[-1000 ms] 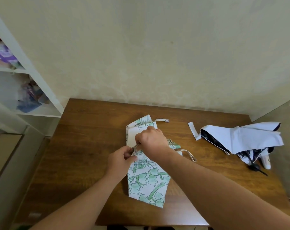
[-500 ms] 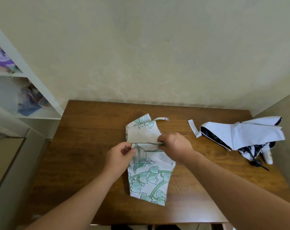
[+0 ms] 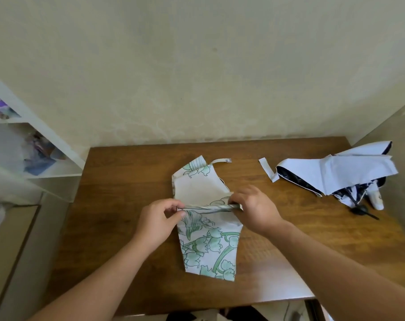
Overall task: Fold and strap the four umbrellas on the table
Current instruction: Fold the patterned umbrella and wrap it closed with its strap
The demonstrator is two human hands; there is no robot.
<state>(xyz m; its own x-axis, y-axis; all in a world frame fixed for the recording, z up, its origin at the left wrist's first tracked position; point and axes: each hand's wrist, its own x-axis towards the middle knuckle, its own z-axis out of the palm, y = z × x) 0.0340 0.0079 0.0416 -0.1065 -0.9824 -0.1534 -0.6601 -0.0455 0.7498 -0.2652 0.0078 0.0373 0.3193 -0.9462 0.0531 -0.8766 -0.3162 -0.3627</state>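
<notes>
A white umbrella with green flower print (image 3: 208, 246) lies flat in the middle of the brown wooden table (image 3: 127, 181). Its closing strap (image 3: 220, 160) sticks out at the far end. My left hand (image 3: 158, 222) pinches the left end of a folded rib edge of this umbrella. My right hand (image 3: 254, 208) pinches the right end of the same edge. A second umbrella, white outside and dark inside (image 3: 335, 174), lies loose and unfolded at the table's right side, its strap (image 3: 267, 169) hanging free to the left.
A white shelf unit (image 3: 34, 140) with stored items stands left of the table. A plain wall rises behind the table, and another wall closes in on the right. The dark handle tip (image 3: 361, 210) of the second umbrella lies near the right edge.
My right hand slid right along the umbrella's fold from the middle to the right edge, stretching a canopy panel flat between both hands. The left hand stayed at the left edge.
</notes>
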